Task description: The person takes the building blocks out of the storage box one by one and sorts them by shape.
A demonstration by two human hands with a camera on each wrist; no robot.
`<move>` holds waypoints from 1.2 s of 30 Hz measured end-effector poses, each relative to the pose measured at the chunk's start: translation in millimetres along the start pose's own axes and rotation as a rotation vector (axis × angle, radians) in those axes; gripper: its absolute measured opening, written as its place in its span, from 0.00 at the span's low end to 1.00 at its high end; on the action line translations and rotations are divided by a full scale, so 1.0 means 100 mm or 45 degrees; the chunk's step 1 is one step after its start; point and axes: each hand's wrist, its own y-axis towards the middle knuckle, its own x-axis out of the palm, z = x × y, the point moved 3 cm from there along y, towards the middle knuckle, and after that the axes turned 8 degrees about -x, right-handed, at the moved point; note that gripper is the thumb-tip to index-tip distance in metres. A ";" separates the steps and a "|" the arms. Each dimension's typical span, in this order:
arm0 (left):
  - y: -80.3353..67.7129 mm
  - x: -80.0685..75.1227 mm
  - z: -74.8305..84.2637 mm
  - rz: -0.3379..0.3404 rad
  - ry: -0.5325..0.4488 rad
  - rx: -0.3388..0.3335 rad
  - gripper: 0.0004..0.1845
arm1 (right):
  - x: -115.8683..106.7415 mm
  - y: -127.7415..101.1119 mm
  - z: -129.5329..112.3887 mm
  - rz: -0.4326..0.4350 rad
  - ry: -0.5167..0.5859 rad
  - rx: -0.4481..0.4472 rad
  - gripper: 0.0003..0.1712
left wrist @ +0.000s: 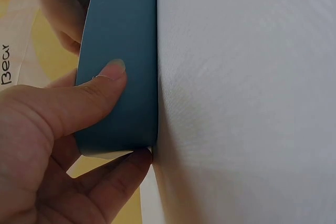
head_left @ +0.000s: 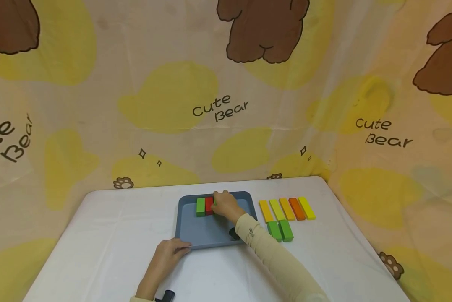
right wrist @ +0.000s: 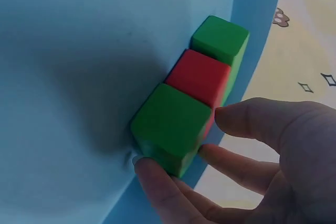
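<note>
On smooth blue tray (head_left: 188, 235) — right hand (head_left: 224, 206) pinching square-ended green block (right wrist: 170, 124).

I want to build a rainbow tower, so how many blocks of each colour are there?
Green blocks: 4 (two in the tray, two on the table)
Red block: 1
Yellow and orange blocks: 5
Total: 10
</note>
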 end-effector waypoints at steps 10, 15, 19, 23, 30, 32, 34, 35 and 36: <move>0.01 -0.01 0.02 0.005 -0.005 -0.014 0.06 | 0.00 0.05 0.02 -0.036 0.038 0.025 0.19; 0.02 -0.01 0.01 -0.003 0.001 -0.013 0.06 | -0.01 0.05 0.01 -0.033 0.023 0.020 0.18; 0.02 -0.01 0.01 -0.006 0.001 -0.014 0.06 | -0.01 0.04 0.01 -0.015 0.021 0.008 0.18; 0.01 -0.02 0.01 -0.005 0.005 -0.005 0.06 | -0.01 0.05 0.02 -0.001 0.020 -0.004 0.19; 0.00 -0.02 0.01 -0.003 0.006 0.006 0.06 | -0.02 0.02 0.02 0.026 0.038 -0.040 0.15; 0.00 -0.02 0.00 -0.003 0.002 0.007 0.06 | -0.01 0.03 0.03 0.021 0.038 -0.037 0.16; 0.00 -0.02 0.00 -0.005 -0.001 0.009 0.06 | -0.01 0.03 0.04 0.030 0.031 -0.040 0.17; 0.00 -0.02 0.00 -0.006 -0.002 0.010 0.06 | -0.02 0.03 0.04 0.034 0.026 -0.042 0.17; 0.00 -0.02 0.00 -0.008 -0.002 0.012 0.06 | -0.02 0.03 0.04 0.040 0.022 -0.046 0.17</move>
